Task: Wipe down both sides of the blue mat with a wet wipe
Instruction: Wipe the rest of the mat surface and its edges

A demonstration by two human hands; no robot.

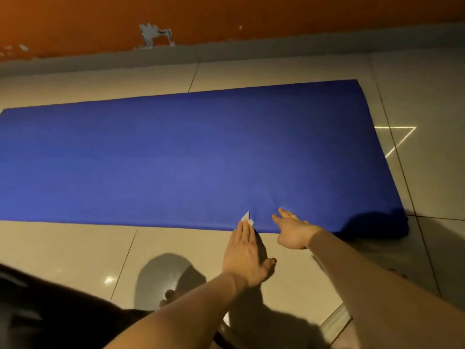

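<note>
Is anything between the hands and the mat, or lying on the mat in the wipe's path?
Nothing visible. The left hand presses the wet wipe onto the blue mat at its near edge, and the right hand rests flat beside it. No object lies on the mat's visible surface; its left end runs out of frame.

We see the blue mat [201,157] lying flat and low across the middle of the frame, so a hand can sweep over any part of it. Open floor tile [75,248] runs along its near edge at lower left and past its right end. At the top, a grey skirting [226,51] and orange wall [276,16] close off the far side. Our left hand [245,250] and right hand [293,231] crowd the near edge at lower centre, and a dark clothed leg [50,311] fills the lower left corner.
</note>
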